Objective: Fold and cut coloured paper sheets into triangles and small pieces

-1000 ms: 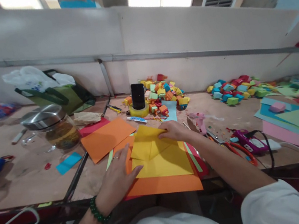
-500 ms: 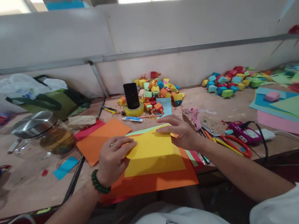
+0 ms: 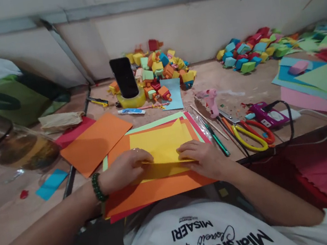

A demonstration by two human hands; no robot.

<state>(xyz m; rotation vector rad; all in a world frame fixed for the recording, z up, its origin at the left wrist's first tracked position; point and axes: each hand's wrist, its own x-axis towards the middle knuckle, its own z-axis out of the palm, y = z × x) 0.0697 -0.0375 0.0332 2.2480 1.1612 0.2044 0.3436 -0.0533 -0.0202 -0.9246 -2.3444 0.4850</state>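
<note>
A yellow sheet of paper (image 3: pixel 161 144) is folded over, its near edge bent up from the layer beneath. My left hand (image 3: pixel 124 169) pinches the left part of that edge, fingers curled, a green bead bracelet on the wrist. At the right end of the same edge, my right hand (image 3: pixel 202 157) is closed with fingers on top of the paper; its thumb is mostly hidden. Under the yellow paper lies a stack of coloured sheets, with an orange sheet (image 3: pixel 159 192) on top and red and light green edges showing.
Behind the stack stands a phone (image 3: pixel 124 78) on a yellow tape roll (image 3: pixel 131 100), beside a pile of small paper cubes (image 3: pixel 157 67). To the right lie a pink glue gun (image 3: pixel 211 102), scissors (image 3: pixel 250 137) and a purple device (image 3: pixel 267 114). A glass jar (image 3: pixel 21 152) stands left.
Both hands have moved from the yellow sheet's far edge toward my body and now grip its near edge. The head view has tilted down and come closer.
</note>
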